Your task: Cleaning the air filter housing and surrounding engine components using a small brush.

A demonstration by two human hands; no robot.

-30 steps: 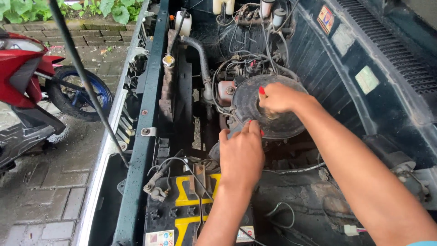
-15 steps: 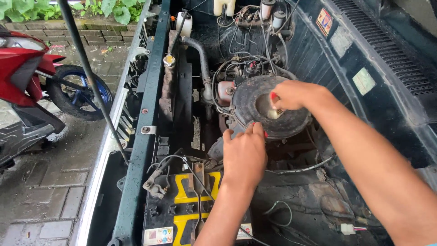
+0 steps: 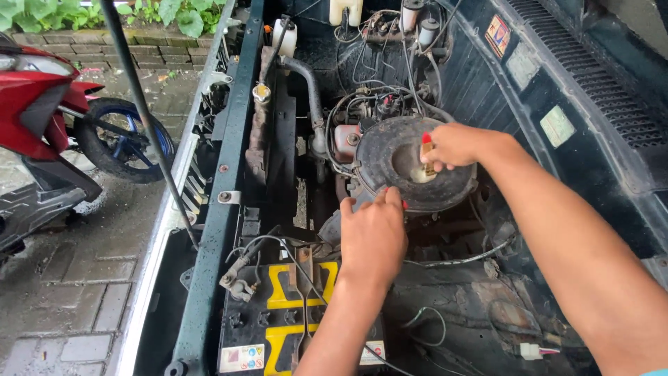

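I look down into an open car engine bay. A round, dirty black air cleaner housing sits in the middle. My right hand is closed at the housing's centre, fingers pinched on a small part there; what it grips is hidden. My left hand rests at the housing's near rim, fingers curled against the edge, and seems to hold it steady.
A black and yellow battery with cables lies near the front. A thin hood prop rod slants up at left. Hoses, wires and a white reservoir crowd the back. A red motorcycle stands on wet paving at left.
My right hand has shifted a little from the housing's top edge onto its centre. My left hand stayed at the near rim.
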